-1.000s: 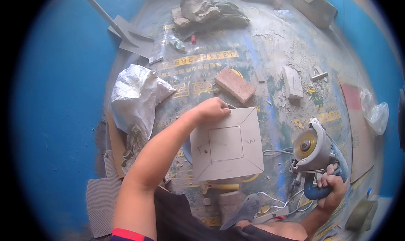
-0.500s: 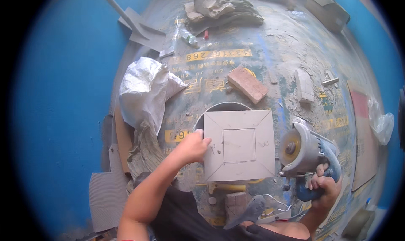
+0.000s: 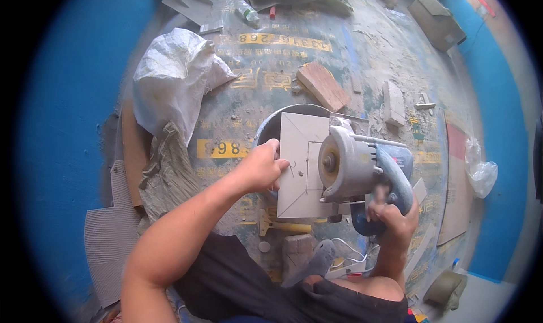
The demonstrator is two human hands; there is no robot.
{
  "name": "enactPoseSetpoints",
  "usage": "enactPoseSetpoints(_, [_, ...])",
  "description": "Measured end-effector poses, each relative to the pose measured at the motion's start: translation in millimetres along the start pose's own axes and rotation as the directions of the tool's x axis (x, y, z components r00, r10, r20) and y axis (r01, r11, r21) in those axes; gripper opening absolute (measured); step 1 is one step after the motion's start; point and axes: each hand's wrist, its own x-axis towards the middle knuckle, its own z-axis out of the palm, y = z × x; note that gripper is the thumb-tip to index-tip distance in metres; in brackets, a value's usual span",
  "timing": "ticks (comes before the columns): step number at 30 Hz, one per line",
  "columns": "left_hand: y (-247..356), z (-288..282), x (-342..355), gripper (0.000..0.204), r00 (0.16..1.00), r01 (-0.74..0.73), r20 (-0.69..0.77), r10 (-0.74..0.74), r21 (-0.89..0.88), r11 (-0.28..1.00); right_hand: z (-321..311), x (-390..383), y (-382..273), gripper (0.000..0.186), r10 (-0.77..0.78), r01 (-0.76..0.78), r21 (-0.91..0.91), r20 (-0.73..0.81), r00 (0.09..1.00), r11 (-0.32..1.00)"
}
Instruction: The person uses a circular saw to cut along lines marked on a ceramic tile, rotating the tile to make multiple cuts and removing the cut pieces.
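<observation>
A square pale tile (image 3: 294, 194) with pencil lines drawn on it rests over a round bucket (image 3: 262, 130), whose rim shows behind it. My left hand (image 3: 261, 166) is closed on the tile's left edge, thumb on top. In my right hand (image 3: 397, 214) is a handheld tile saw (image 3: 357, 159) with a grey guard and blue handle, its fingers wrapped round the handle. The saw's round yellowish blade (image 3: 330, 161) is over the tile's right half and covers much of it. Whether the blade touches the tile, or is spinning, I cannot tell.
A brick (image 3: 323, 86) lies beyond the bucket, and a pale block (image 3: 393, 103) lies to its right. On the left are a white sack (image 3: 172, 80) and a notched sheet (image 3: 104, 249). A yellow-handled hammer (image 3: 288, 227) and white cord (image 3: 353, 255) lie near me.
My right hand has brought the saw left, from beside the tile to over its right half. My left hand keeps its hold on the tile edge. The whole view has shifted.
</observation>
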Motion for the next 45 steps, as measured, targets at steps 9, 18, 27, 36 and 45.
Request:
enactPoseSetpoints(9, [-10.3, 0.1, 4.5, 0.016, 0.999, -0.039, -0.02, 0.039, 0.013, 0.999, 32.7, 1.6, 5.8, 0.042, -0.029, 0.03, -0.096, 0.012, 1.0, 0.995])
enactPoseSetpoints(18, [-1.3, -4.0, 1.3, 0.025, 1.0, -0.005, 0.004, 0.005, -0.001, 1.0, 44.6, 7.6, 11.1, 0.074, -0.082, 0.071, -0.247, -0.035, 0.996, 0.967])
enactPoseSetpoints(27, [-10.5, 0.2, 7.5, 0.017, 0.999, -0.037, -0.02, 0.038, 0.033, 0.999, 37.5, 7.2, 11.0, 0.064, -0.035, 0.036, -0.159, 0.01, 0.999, 0.987])
enactPoseSetpoints(36, [-5.5, -1.8, 4.4, 0.019, 1.0, -0.005, 0.004, 0.005, 0.043, 0.999, 42.0, 6.0, 9.3, 0.068, -0.017, 0.012, -0.214, -0.023, 1.0, 0.977])
enactPoseSetpoints(45, [-2.9, -3.6, 2.8, 0.022, 1.0, -0.007, -0.004, 0.007, 0.102, 0.995, 41.2, 5.9, 11.4, 0.073, -0.016, 0.017, -0.178, 0.009, 1.0, 0.984])
